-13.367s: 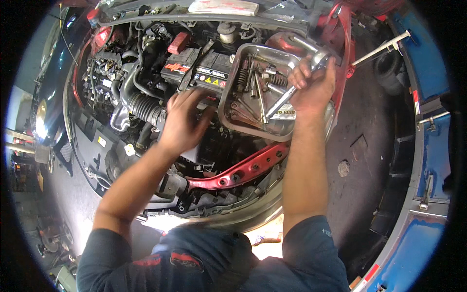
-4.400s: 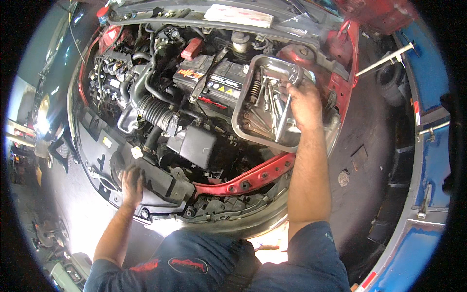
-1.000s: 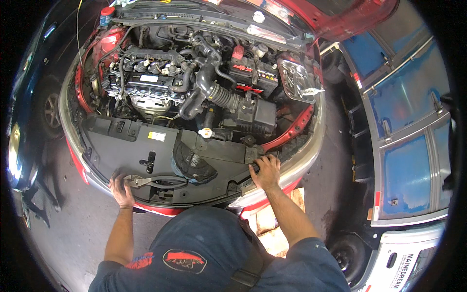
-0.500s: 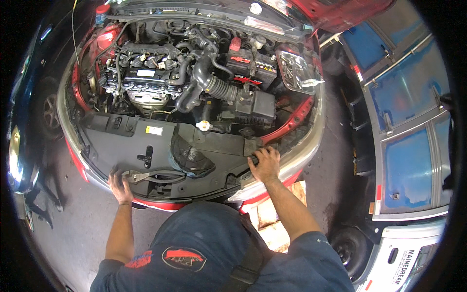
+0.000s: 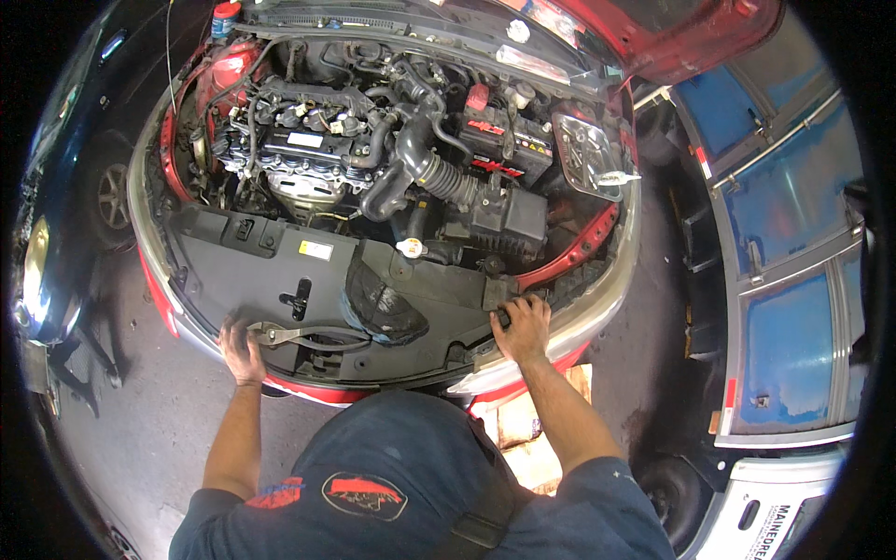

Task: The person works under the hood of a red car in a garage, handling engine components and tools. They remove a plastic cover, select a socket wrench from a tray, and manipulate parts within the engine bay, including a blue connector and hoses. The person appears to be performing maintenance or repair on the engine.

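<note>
My left hand [image 5: 240, 353] rests with bent, separated fingers on the front edge of the car's dark plastic cover [image 5: 247, 261], touching the head end of a metal plier-like tool [image 5: 275, 332] with long dark handles. My right hand [image 5: 525, 329] rests at the cover's right front corner, fingers apart and bent, thumb beside a small dark piece I cannot make out. Between them lies a crumpled black item [image 5: 383, 303]. Beyond stand the engine [image 5: 303, 140], the black air box [image 5: 504, 224] and the battery [image 5: 504, 140]. A metal tool tray [image 5: 611, 190] sits right of the battery.
The raised red hood [image 5: 691, 37] arches at the upper right. A dark car [image 5: 56, 243] stands along the left. Blue panels in metal frames [image 5: 784, 345] line the right, above a white panel [image 5: 775, 495]. Pale boards [image 5: 518, 420] lie on the floor beneath the bumper.
Earlier, my right hand held a long wrench at the tray; both hands have since come down to the front edge. Over the last second they stayed there while the view shifted slightly.
</note>
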The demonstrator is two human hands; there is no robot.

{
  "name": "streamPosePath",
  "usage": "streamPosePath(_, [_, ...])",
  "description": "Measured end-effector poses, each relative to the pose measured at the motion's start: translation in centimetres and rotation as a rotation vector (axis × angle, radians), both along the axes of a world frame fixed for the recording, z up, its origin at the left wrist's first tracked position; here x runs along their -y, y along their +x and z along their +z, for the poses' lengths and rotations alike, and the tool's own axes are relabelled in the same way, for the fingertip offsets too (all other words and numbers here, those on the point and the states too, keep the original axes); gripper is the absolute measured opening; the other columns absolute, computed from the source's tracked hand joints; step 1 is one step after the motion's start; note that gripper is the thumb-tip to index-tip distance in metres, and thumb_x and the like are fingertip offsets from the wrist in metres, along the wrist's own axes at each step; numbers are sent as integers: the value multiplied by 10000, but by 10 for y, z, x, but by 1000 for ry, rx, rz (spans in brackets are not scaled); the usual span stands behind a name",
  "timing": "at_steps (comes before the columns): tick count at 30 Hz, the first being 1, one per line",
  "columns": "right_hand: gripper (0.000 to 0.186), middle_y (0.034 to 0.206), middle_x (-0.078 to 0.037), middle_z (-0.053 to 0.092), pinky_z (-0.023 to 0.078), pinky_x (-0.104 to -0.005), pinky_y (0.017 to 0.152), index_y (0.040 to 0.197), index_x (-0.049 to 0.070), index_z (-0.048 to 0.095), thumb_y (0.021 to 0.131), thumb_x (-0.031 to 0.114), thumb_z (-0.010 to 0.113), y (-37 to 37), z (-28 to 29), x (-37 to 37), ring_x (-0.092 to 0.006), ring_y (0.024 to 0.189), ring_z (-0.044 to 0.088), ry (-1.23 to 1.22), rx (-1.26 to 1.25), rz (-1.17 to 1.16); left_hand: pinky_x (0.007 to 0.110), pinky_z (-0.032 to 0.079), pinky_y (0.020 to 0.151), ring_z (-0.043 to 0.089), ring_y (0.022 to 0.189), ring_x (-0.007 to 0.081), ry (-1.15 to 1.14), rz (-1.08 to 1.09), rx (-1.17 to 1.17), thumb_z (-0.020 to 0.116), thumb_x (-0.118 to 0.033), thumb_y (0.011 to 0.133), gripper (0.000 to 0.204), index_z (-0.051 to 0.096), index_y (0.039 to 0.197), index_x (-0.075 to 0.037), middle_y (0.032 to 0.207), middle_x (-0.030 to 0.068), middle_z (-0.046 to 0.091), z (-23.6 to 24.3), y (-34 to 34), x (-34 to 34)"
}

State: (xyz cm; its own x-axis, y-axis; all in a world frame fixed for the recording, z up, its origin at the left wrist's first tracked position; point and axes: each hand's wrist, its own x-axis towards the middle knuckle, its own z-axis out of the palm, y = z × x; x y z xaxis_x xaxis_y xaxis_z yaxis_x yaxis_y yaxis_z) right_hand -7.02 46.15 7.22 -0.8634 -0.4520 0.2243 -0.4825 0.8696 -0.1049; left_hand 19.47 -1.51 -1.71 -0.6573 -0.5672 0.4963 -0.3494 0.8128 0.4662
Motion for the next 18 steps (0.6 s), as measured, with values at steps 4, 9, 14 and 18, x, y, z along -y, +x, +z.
streamPosePath(4, [389,1160,-94,660,303,-505,1110,1066,82,725,884,419,657,0,1,0,-335,1254,465,29,27,-11,495,342,1106,495,1294,389,17,-15,-22,548,-228,953,273,634,1143,-52,1336,174,582,7,-1,-3])
streamPosePath(9, [416,1185,-101,656,283,-508,1128,1092,81,724,890,436,644,-1,3,0,-335,1276,452,56,77,-26,493,338,1105,508,1275,389,33,-9,-35,542,-242,939,288,654,1125,-53,1331,184,586,10,-2,-5])
streamPosePath(14, [411,1176,-99,654,279,-513,1133,1101,85,726,892,430,644,0,1,0,-331,1273,453,41,56,-21,496,337,1102,496,1288,389,29,-7,-12,543,-245,942,288,634,1134,-51,1330,183,581,6,0,-3])
streamPosePath(18, [398,1170,-99,653,282,-511,1131,1096,90,727,892,422,648,0,3,0,-329,1267,457,21,55,-13,500,332,1102,487,1298,391,14,13,13,537,-260,943,303,617,1148,-52,1334,186,575,4,1,-2])
